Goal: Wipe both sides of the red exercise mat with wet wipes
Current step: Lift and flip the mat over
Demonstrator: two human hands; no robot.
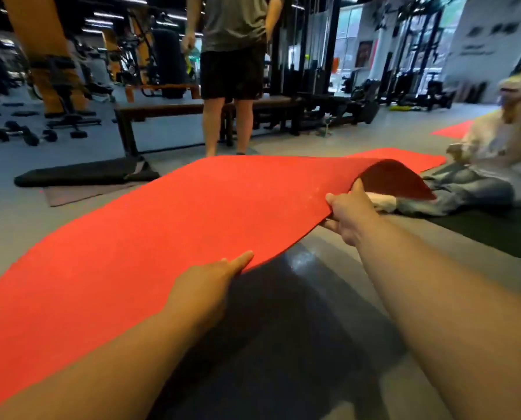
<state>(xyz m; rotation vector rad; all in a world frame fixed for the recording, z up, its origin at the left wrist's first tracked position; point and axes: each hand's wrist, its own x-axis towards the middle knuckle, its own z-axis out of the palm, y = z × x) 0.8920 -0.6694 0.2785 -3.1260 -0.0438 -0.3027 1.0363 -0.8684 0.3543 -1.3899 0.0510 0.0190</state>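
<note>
Mat: red mat, speckled top, darker underside at the curled corner.
Place: near edge raised off the grey floor.
Hands: left hand and right hand grip that edge, thumbs on top.

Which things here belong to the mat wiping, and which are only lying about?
In use: red mat, left hand, right hand, both holding its lifted edge.
Lying about: dumbbells, black folded mat, bench, second red mat.

mat on floor | bench behind mat | dumbbells far left | seated person right of mat
</note>
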